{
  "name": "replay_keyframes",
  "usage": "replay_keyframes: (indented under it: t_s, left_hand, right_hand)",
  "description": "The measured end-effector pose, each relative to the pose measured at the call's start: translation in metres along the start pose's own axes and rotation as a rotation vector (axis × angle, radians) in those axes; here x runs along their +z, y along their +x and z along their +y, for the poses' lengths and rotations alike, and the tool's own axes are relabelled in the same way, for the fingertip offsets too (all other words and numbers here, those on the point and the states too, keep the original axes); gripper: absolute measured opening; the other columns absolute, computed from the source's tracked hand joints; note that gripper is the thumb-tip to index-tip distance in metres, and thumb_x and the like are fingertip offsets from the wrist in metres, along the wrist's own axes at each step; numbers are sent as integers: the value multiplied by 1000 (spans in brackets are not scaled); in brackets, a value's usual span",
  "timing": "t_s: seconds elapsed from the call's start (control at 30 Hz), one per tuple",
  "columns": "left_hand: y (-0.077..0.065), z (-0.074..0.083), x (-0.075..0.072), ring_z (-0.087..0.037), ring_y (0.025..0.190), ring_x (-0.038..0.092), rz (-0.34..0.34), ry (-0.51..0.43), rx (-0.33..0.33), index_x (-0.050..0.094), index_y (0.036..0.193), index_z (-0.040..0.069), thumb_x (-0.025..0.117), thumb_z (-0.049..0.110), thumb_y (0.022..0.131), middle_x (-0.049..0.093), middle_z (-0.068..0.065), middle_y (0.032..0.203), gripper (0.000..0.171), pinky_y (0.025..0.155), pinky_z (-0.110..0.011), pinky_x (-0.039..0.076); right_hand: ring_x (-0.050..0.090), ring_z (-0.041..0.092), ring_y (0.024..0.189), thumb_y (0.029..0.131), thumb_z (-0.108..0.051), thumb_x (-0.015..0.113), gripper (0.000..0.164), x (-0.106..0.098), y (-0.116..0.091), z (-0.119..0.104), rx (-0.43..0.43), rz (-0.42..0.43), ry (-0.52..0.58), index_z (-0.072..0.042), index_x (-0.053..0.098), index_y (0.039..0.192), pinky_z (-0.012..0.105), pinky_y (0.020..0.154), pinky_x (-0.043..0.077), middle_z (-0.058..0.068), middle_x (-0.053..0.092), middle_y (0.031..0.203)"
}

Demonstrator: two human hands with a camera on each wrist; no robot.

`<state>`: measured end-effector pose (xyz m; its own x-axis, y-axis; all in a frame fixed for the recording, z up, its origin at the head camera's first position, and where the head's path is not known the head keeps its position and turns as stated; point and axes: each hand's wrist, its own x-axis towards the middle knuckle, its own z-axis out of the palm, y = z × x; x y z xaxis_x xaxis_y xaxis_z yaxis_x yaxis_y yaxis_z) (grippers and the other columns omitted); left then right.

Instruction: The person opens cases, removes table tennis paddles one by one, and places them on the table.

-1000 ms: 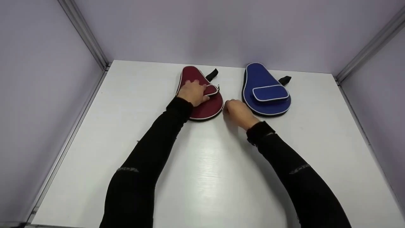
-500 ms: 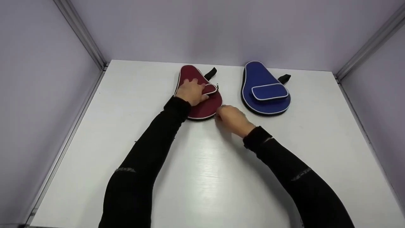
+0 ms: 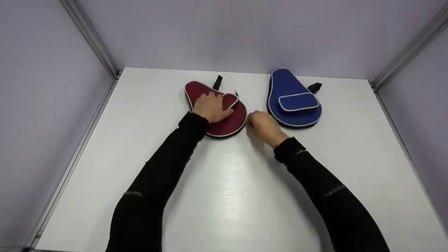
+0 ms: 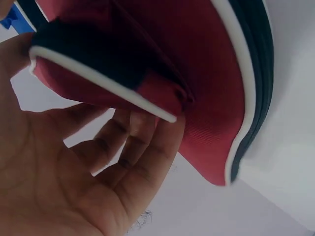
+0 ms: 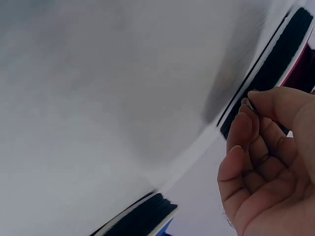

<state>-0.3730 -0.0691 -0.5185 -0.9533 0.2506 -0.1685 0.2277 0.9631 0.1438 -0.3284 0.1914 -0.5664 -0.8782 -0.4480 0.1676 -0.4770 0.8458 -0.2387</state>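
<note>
A dark red table tennis bat case [image 3: 232, 122] with white piping lies on the table, narrow end toward the far left. My left hand [image 3: 211, 107] rests on it with fingers spread, beside and partly over its small zipped pocket [image 3: 230, 100]. In the left wrist view the pocket [image 4: 93, 81] bulges above the fingers. At the case's right edge my right hand [image 3: 263, 126] pinches a small zipper pull; in the right wrist view its dark tip [image 5: 251, 104] shows between thumb and forefinger. The right hand's other fingers are curled.
A matching blue bat case [image 3: 297, 119] with a front pocket lies just right of my right hand. Black straps [image 3: 217, 83] stick out from both cases. Pale panels [image 3: 241, 35] enclose the white table [image 3: 224, 196] at the back and sides.
The red case has turned counterclockwise, its narrow end swinging left and nearer, with my left hand on it. My right hand went left along its edge, then back right and away.
</note>
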Motion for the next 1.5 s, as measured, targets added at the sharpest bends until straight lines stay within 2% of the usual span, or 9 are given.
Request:
replay_keyframes:
  t_s: [0.23, 0.37, 0.43, 0.67, 0.73, 0.87, 0.97, 1.07, 1.5]
  left_hand:
    - [-30, 17, -15, -50, 157, 62, -41, -53, -44, 50, 174, -2, 55, 81, 111, 61, -30, 169, 105, 131, -57, 57]
    - [-30, 17, -8, -49, 154, 66, -23, -95, -26, 53, 170, -5, 55, 75, 114, 64, -31, 166, 98, 127, -58, 60]
    - [-28, 11, -5, -49, 154, 67, -13, -101, 17, 52, 171, -6, 55, 73, 115, 63, -32, 166, 97, 128, -57, 60]
    - [-76, 11, -48, -52, 162, 56, 5, 9, 195, 41, 182, 6, 55, 60, 120, 47, -30, 180, 84, 133, -61, 55]
    - [-80, 7, -52, -54, 162, 53, 12, 53, 260, 39, 184, 8, 55, 60, 120, 42, -28, 184, 84, 133, -62, 54]
    - [-83, -2, -59, -58, 173, 39, -74, 63, 349, 26, 189, 15, 55, 67, 117, 27, -18, 196, 93, 142, -67, 43]
    - [-84, -7, -62, -59, 180, 26, -175, 49, 357, 12, 191, 25, 63, 76, 110, 11, -7, 201, 108, 144, -73, 36]
    - [-84, -10, -63, -58, 181, 21, -227, 53, 348, 3, 191, 32, 73, 78, 103, 1, -1, 202, 122, 142, -77, 36]
    - [-81, -6, -52, -63, 176, 32, -154, 75, 334, 4, 192, 27, 75, 73, 106, 10, -4, 202, 121, 140, -77, 39]
  right_hand:
    - [79, 39, 94, 103, -7, 73, 12, -5, 9, 11, 84, -8, -3, -4, 80, 93, 58, 82, 66, 18, 80, 97]
    - [80, 44, 97, 102, -5, 72, 12, -14, 12, 6, 128, 18, 21, 0, 81, 95, 61, 86, 66, 23, 81, 101]
    - [81, 46, 99, 102, -5, 72, 12, -18, 11, 5, 147, 35, 28, 1, 82, 96, 63, 87, 67, 24, 82, 103]
    - [81, 46, 101, 103, -7, 72, 13, -21, 9, 8, 166, 41, 59, 0, 81, 98, 63, 89, 67, 24, 82, 105]
    - [81, 46, 101, 103, -7, 71, 13, -20, 9, 10, 163, 37, 64, 0, 81, 99, 63, 88, 67, 24, 82, 105]
    - [81, 45, 101, 102, -7, 71, 12, -21, 10, 13, 166, 26, 78, 0, 81, 100, 63, 88, 67, 23, 82, 106]
    - [81, 45, 102, 101, -7, 71, 13, -23, 10, 13, 170, 9, 85, -1, 82, 100, 62, 89, 67, 22, 82, 107]
    - [81, 44, 102, 100, -7, 70, 14, -26, 9, 13, 172, -15, 84, -1, 82, 101, 62, 89, 67, 22, 81, 107]
    - [82, 38, 105, 104, -9, 73, 16, -28, -1, 17, 160, -67, 120, 0, 85, 110, 58, 95, 69, 19, 85, 112]
